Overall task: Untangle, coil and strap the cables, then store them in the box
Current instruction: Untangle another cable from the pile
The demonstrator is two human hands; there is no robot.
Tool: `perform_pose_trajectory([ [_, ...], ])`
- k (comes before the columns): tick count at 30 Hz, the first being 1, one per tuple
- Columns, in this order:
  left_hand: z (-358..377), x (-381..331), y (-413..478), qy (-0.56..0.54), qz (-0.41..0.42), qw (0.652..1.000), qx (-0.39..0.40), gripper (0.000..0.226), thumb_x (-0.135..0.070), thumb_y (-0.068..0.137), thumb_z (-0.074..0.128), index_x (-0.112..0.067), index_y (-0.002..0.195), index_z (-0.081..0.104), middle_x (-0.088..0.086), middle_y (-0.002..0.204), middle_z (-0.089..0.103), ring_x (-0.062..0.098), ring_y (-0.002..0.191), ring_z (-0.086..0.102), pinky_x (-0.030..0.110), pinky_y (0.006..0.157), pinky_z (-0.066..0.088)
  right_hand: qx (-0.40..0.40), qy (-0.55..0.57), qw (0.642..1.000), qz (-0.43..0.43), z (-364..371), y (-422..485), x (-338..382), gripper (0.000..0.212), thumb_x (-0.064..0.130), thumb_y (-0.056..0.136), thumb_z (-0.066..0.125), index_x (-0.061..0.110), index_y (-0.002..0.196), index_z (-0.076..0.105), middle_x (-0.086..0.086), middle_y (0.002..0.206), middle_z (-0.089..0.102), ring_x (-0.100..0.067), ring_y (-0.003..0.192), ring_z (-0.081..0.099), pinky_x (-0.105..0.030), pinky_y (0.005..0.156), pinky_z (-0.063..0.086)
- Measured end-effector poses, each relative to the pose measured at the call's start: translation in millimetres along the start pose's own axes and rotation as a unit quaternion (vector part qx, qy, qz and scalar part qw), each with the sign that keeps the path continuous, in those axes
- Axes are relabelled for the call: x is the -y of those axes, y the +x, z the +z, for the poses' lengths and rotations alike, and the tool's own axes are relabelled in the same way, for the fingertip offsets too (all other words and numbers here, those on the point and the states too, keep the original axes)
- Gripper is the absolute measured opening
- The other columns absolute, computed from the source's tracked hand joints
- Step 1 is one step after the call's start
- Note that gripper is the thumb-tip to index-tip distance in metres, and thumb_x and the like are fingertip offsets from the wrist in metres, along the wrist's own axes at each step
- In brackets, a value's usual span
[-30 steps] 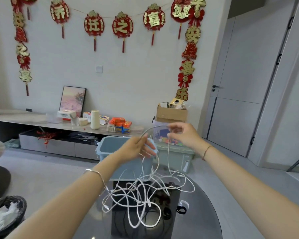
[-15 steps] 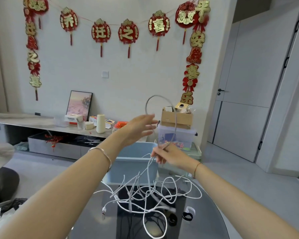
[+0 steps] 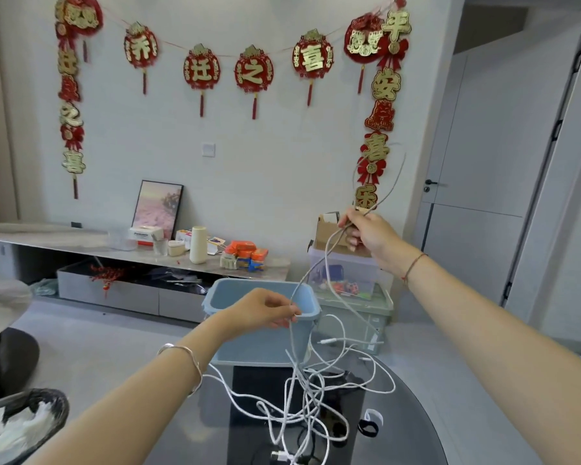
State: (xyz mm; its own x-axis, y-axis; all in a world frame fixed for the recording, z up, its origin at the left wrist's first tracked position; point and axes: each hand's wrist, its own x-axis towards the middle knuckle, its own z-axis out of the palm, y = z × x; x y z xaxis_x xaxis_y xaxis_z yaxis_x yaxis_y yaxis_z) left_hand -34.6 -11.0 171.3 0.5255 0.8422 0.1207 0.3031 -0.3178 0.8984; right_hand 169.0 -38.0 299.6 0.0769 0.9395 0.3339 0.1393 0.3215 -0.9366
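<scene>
— Why are you holding it so high?
— My right hand [image 3: 366, 234] is pinching the grey cable [image 3: 316, 266] up; my left hand [image 3: 265, 312] is gripping it lower, trying to free it from the tangle [image 3: 302, 391] lying on the bench [image 3: 416, 431] beside the box [image 3: 215, 290].

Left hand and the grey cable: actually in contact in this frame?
Touching. The head view shows the left hand pinching the grey cable between thumb and fingertips, in front of the blue box.
</scene>
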Motion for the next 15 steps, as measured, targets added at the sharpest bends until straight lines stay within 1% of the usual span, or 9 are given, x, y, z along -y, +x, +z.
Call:
perform_pose_trajectory([
  [2, -2, -1, 0, -0.080, -0.002, 0.997, -0.019, 0.018, -0.025, 0.092, 0.062, -0.010, 0.094, 0.072, -0.006, 0.084, 0.073, 0.008, 0.072, 0.068, 0.022, 0.073, 0.057, 0.002, -0.009, 1.000, 0.004, -4, -1, -3, 0.038, 0.021, 0.104, 0.031, 0.008, 0.078, 0.056, 0.004, 0.049, 0.028, -0.011, 0.045, 0.029, -0.021, 0.045, 0.030],
  [4, -5, -7, 2, -0.169, 0.001, 0.983, -0.070, 0.014, -0.023, 0.092, 0.061, -0.012, 0.094, 0.071, -0.004, 0.085, 0.072, 0.011, 0.069, 0.070, 0.018, 0.066, 0.056, 0.005, -0.021, 1.000, 0.011, -6, -2, -8, 0.036, 0.020, 0.104, 0.032, 0.007, 0.085, 0.060, 0.001, 0.054, 0.028, -0.010, 0.047, 0.029, -0.020, 0.046, 0.029],
  [6, -8, -15, 7, -0.244, 0.009, 0.962, -0.123, 0.013, -0.020, 0.093, 0.059, -0.012, 0.099, 0.069, -0.001, 0.086, 0.071, 0.013, 0.068, 0.072, 0.016, 0.062, 0.055, 0.015, -0.040, 0.999, 0.026, -7, -4, -13, 0.032, 0.018, 0.103, 0.034, 0.004, 0.094, 0.062, 0.000, 0.058, 0.031, -0.010, 0.049, 0.030, -0.020, 0.049, 0.028],
  [8, -11, -25, 11, -0.298, 0.025, 0.941, -0.156, 0.016, -0.018, 0.094, 0.057, -0.010, 0.104, 0.067, 0.000, 0.089, 0.069, 0.010, 0.065, 0.071, 0.015, 0.060, 0.055, 0.028, -0.048, 0.998, 0.038, -4, -7, -19, 0.027, 0.017, 0.102, 0.038, 0.006, 0.102, 0.062, 0.000, 0.061, 0.036, -0.009, 0.052, 0.032, -0.019, 0.049, 0.030],
  [11, -18, -40, 19, -0.351, 0.059, 0.917, -0.182, 0.017, -0.017, 0.094, 0.057, -0.009, 0.106, 0.065, 0.002, 0.093, 0.068, 0.007, 0.067, 0.071, 0.016, 0.064, 0.057, 0.046, -0.032, 0.996, 0.070, 3, -11, -28, 0.027, 0.020, 0.101, 0.043, 0.012, 0.117, 0.063, 0.001, 0.079, 0.049, -0.009, 0.063, 0.040, -0.019, 0.058, 0.036],
  [13, -23, -49, 22, -0.358, 0.069, 0.912, -0.188, 0.019, -0.018, 0.093, 0.059, -0.007, 0.108, 0.064, 0.002, 0.091, 0.068, 0.010, 0.068, 0.071, 0.018, 0.067, 0.058, 0.069, 0.009, 0.992, 0.101, 9, -15, -35, 0.030, 0.021, 0.101, 0.043, 0.016, 0.126, 0.059, 0.000, 0.096, 0.055, -0.010, 0.070, 0.048, -0.021, 0.060, 0.039],
  [15, -27, -56, 25, -0.352, 0.067, 0.914, -0.190, 0.016, -0.018, 0.092, 0.062, -0.008, 0.103, 0.066, 0.001, 0.088, 0.069, 0.011, 0.065, 0.072, 0.016, 0.062, 0.057, 0.087, 0.058, 0.987, 0.124, 15, -19, -43, 0.031, 0.023, 0.101, 0.042, 0.019, 0.128, 0.056, -0.001, 0.104, 0.058, -0.013, 0.078, 0.055, -0.022, 0.062, 0.045],
])
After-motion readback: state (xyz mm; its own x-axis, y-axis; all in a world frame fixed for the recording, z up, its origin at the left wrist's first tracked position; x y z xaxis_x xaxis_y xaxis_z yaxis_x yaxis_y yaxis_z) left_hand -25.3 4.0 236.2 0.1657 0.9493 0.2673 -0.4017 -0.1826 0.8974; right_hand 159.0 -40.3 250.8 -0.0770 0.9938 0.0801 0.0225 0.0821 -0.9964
